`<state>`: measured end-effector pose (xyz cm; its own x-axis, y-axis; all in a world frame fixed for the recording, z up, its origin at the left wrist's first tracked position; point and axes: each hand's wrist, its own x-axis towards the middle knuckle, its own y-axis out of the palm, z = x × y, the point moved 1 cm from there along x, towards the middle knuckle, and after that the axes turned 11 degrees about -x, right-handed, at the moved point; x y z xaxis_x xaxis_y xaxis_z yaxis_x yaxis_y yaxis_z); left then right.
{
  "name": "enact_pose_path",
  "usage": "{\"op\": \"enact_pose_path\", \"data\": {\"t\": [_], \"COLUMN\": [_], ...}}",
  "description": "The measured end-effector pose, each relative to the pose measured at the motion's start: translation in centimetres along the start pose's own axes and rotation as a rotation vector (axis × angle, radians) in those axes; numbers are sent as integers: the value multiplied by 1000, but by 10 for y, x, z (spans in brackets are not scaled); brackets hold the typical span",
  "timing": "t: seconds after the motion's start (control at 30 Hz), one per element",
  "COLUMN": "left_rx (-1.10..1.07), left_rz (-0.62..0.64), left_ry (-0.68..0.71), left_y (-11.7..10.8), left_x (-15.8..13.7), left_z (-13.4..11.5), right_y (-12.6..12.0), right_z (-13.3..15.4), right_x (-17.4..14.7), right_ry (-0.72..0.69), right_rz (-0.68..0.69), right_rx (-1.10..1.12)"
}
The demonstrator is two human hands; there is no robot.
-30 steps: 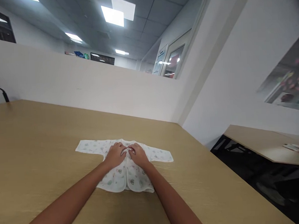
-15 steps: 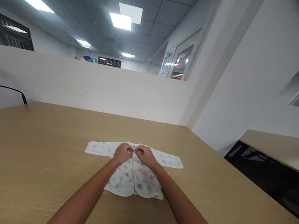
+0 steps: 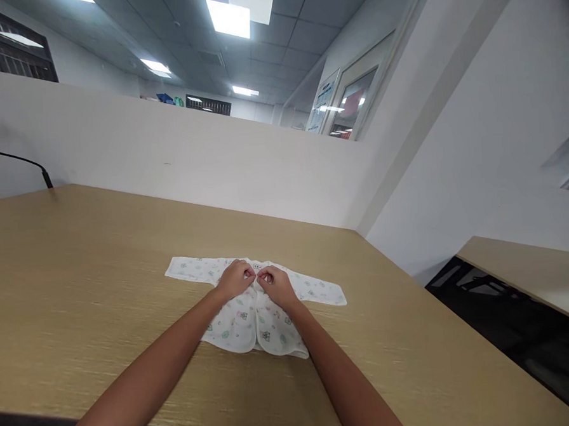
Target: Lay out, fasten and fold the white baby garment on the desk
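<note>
A small white baby shirt [image 3: 232, 328] with a pale print of little animals and leaves lies face up, its sleeves spread to both sides. Its front panels meet at a seam down the middle and curve apart at the hem. At the top of that opening, just below the neckline, my left hand [image 3: 236, 280] pinches the fabric edge. My right hand [image 3: 277, 286] pinches the other edge close beside it, the fingertips of both nearly touching. The fingers cover whatever fastening may be there.
Under the shirt is a wood-grain table [image 3: 101, 261], backed by a low white partition [image 3: 205, 160]. A black cable [image 3: 12, 155] runs down to the table's far left corner. Another table [image 3: 530, 270] stands to the right, beyond a dark gap.
The camera view has tilted down slightly, so the table's near edge now shows. Both hands stay at the shirt's neckline, fingertips shifting only a little.
</note>
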<state>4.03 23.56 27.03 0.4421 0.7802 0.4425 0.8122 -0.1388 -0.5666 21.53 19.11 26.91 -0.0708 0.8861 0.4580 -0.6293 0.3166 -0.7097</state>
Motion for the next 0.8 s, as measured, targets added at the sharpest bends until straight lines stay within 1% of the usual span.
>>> {"op": "enact_pose_path", "data": {"t": [0.17, 0.37, 0.5, 0.67, 0.8], "left_rx": [-29, -69, -85, -35, -43], "left_rz": [27, 35, 15, -4, 30], "left_ry": [0, 8, 41, 11, 12], "left_y": [-4, -5, -5, -5, -7], "left_x": [-1, -1, -3, -4, -3], "left_z": [-4, -2, -5, -9, -6], "right_y": [-1, -1, -2, -2, -4], "right_z": [0, -2, -2, -1, 1], "right_x": [-1, 0, 0, -1, -2], "right_ry": [20, 23, -15, -55, -97], "right_rz": [9, 29, 35, 55, 88], "right_rx": [13, 20, 10, -3, 5]}}
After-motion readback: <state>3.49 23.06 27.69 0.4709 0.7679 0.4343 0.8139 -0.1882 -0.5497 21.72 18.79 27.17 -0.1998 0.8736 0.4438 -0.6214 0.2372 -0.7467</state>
